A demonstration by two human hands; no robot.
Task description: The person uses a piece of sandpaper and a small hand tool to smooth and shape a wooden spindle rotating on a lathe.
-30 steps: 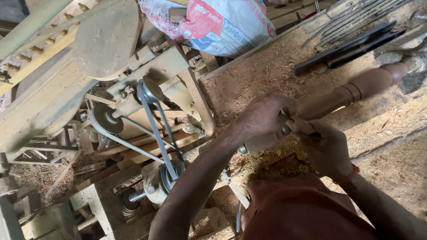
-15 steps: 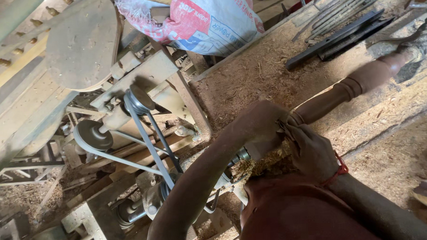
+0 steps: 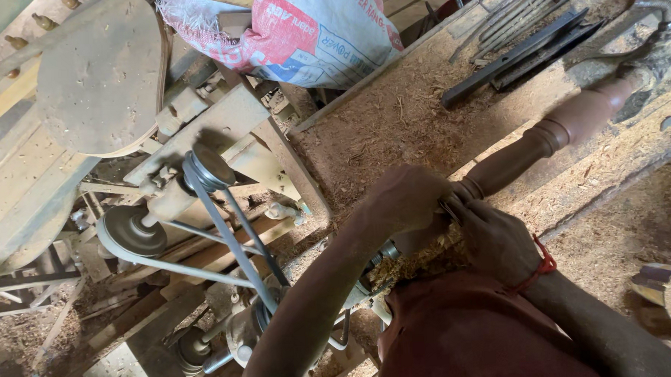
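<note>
At the centre of the frame the fingers of the left hand [image 3: 404, 202] are curled shut over the near end of a turned wooden spindle [image 3: 531, 148], and whatever they may pinch underneath is hidden. Just right of it and touching, the right hand [image 3: 499, 242] has its fingers folded in against the same spot on the spindle; a thin metal tool seems to sit between the two hands, but it is too small to tell for sure. A red thread [image 3: 540, 267] circles the right wrist. The spindle runs from the hands up toward the upper right of the frame, brown and ringed with beads, lying above a sawdust-covered bench [image 3: 393, 127]. Left of the hands, belts [image 3: 229, 237] loop round pulleys [image 3: 132, 231]. A printed sack [image 3: 308, 33] lies at top centre, and dark metal bars [image 3: 524, 52] at upper right.
</note>
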